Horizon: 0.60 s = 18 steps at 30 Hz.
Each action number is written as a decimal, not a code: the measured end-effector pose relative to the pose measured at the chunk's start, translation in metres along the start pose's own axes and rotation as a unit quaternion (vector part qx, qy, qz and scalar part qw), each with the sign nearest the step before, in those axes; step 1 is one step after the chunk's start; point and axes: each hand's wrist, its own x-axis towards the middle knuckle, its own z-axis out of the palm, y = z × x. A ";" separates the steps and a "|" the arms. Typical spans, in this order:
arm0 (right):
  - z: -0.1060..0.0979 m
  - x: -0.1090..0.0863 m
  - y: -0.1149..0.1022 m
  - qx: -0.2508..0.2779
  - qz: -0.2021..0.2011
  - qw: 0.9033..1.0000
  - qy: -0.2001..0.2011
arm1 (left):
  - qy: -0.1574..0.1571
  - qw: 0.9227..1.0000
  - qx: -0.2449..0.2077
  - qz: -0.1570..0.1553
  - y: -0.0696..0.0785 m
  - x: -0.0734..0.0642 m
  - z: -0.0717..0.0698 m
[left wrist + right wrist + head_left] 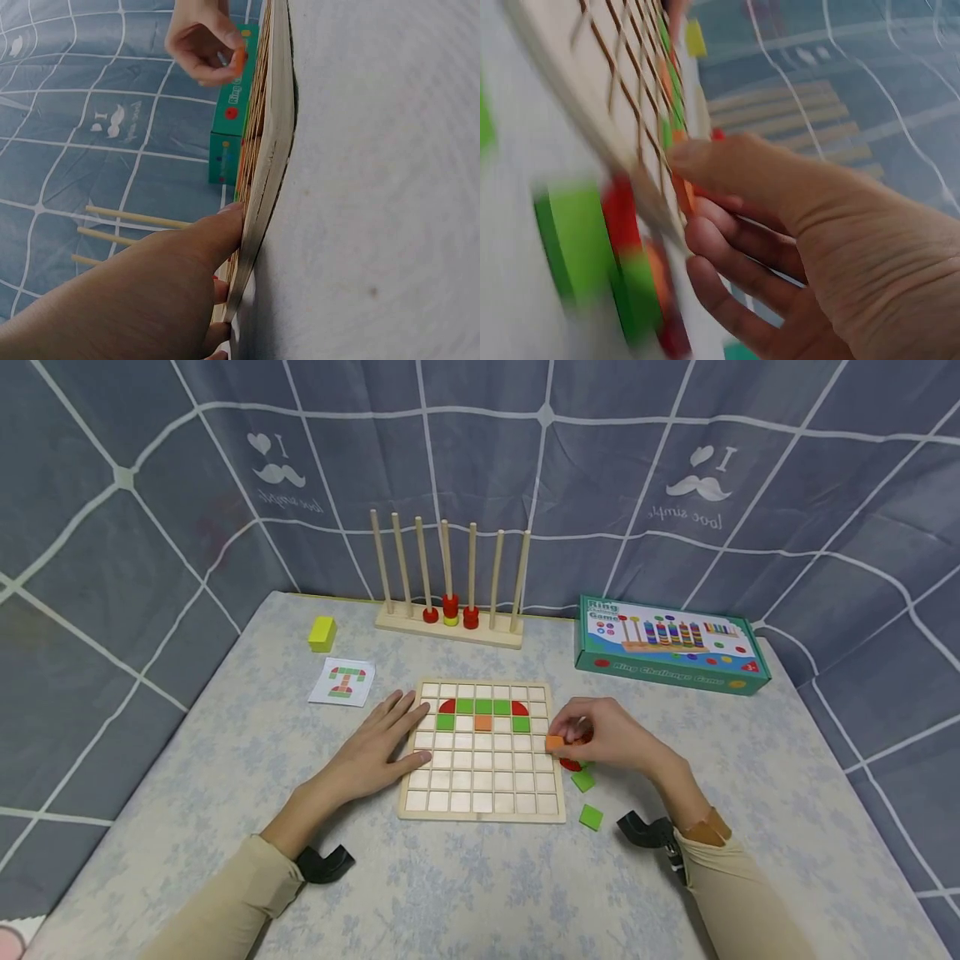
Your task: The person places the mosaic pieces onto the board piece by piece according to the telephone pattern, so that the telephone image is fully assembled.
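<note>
A wooden grid board (482,777) lies mid-table, with green square tiles, red quarter-round tiles and one orange tile (483,722) set in its upper rows. My left hand (378,747) rests on the board's left edge with fingers spread and straight; its thumb touches the rim in the left wrist view. At the board's right edge my right hand (611,735) pinches an orange square tile (682,180) between thumb and fingers. Beneath that hand lie loose tiles, including a red one (572,765) and a green one (583,780), partly hidden by it.
Another green tile (591,817) lies nearer the front. A pattern card (342,682) and a yellow block (322,633) sit at the left. Behind the board stands a wooden peg rack (457,628) with several rings; a green game box (671,645) is at the back right.
</note>
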 end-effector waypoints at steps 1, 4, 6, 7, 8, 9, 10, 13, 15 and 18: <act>0.005 0.006 -0.004 -0.003 -0.002 1.000 -0.006 | -0.001 1.000 -0.001 -0.002 0.000 0.000 0.000; 0.020 0.021 -0.019 -0.019 -0.007 1.000 -0.008 | -0.001 1.000 -0.001 -0.003 0.000 -0.001 0.001; 0.030 0.031 -0.027 -0.031 -0.015 0.999 -0.006 | -0.003 1.000 -0.003 -0.005 -0.001 -0.001 0.001; 0.034 0.036 -0.031 -0.039 -0.021 0.999 -0.004 | -0.004 1.000 -0.004 -0.006 -0.001 -0.001 0.001; 0.038 0.041 -0.034 -0.045 -0.026 0.999 -0.002 | -0.003 1.000 -0.005 -0.006 -0.001 -0.001 0.001; 0.042 0.045 -0.036 -0.050 -0.032 0.998 -0.001 | -0.004 1.000 -0.005 -0.006 -0.001 -0.001 0.001; 0.045 0.048 -0.038 -0.054 -0.036 0.998 0.000 | -0.005 1.000 -0.006 -0.007 -0.001 -0.001 0.001; 0.052 0.057 -0.044 -0.060 -0.043 0.997 0.004 | -0.004 1.000 -0.007 -0.007 -0.001 -0.001 0.001; 0.056 0.060 -0.048 -0.059 -0.043 0.997 0.007 | -0.004 1.000 -0.005 -0.006 -0.001 -0.001 0.002; 0.060 0.063 -0.052 -0.050 -0.042 0.998 0.009 | -0.005 1.000 -0.005 -0.007 -0.001 0.000 0.001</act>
